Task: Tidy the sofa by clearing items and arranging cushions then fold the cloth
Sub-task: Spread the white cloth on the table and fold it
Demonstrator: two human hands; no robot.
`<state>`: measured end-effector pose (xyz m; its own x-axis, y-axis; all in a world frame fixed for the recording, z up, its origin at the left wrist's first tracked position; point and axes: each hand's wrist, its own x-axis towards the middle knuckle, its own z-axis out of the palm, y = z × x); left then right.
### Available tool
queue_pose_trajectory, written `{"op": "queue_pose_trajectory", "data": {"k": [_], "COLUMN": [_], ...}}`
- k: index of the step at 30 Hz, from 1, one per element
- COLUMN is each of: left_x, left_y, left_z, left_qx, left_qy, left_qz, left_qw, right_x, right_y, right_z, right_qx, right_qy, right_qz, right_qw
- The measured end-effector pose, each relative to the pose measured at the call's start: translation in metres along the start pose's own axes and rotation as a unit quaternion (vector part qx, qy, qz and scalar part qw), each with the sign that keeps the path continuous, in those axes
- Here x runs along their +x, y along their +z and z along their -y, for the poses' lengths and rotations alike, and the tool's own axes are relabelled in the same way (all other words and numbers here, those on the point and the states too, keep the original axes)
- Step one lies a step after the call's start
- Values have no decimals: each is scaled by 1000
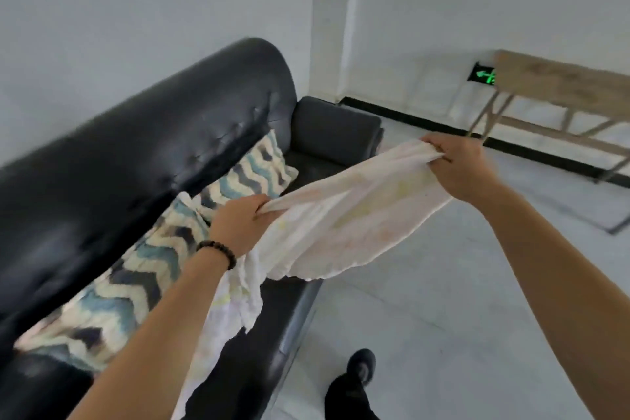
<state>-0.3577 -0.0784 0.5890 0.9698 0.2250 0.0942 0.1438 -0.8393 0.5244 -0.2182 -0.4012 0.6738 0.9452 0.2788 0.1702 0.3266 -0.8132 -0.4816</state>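
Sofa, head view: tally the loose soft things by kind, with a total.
Zigzag cushions: 2, far cushion and near cushion; the near one may be two, since a forearm hides part of it.
Pale cloth: 1, gripped by left hand and right hand.
Total: 3

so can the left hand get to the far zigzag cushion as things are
Probably yes for reach: the far zigzag cushion lies just beyond the left hand with nothing between. But that hand grips the cloth, so it would have to let go first.
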Motion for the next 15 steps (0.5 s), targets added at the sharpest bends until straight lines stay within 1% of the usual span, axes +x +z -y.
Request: {"op": "queue_pose_trajectory", "data": {"k": [3, 5, 8, 10, 12, 15], "left_x": [9, 13, 22, 33, 50, 81], "left_y": [60, 92, 129, 149, 168, 193], "left_z": [-59, -104, -179, -235, -292, -373], "left_qx": [-13, -43, -92, -122, -143, -166], "left_qy": [34, 53, 115, 165, 199, 236], "left_qz": [80, 106, 91, 67, 48, 22], "left_qw": [996, 992, 985, 976, 968, 957], "right_x": [-52, -84, -121, -136, -144, -154], "right_y": [-51, -78, -102, -111, -119, -134], "right_z": [-85, -135, -205, -247, -289, -346], "right_qx": [1, 21, 63, 105, 158, 186], "right_qy": [96, 154, 219, 253, 278, 271], "right_qz": [-66, -119, -194, -218, -203, -122], "right_qw": [993, 981, 954, 937, 925, 937]}}
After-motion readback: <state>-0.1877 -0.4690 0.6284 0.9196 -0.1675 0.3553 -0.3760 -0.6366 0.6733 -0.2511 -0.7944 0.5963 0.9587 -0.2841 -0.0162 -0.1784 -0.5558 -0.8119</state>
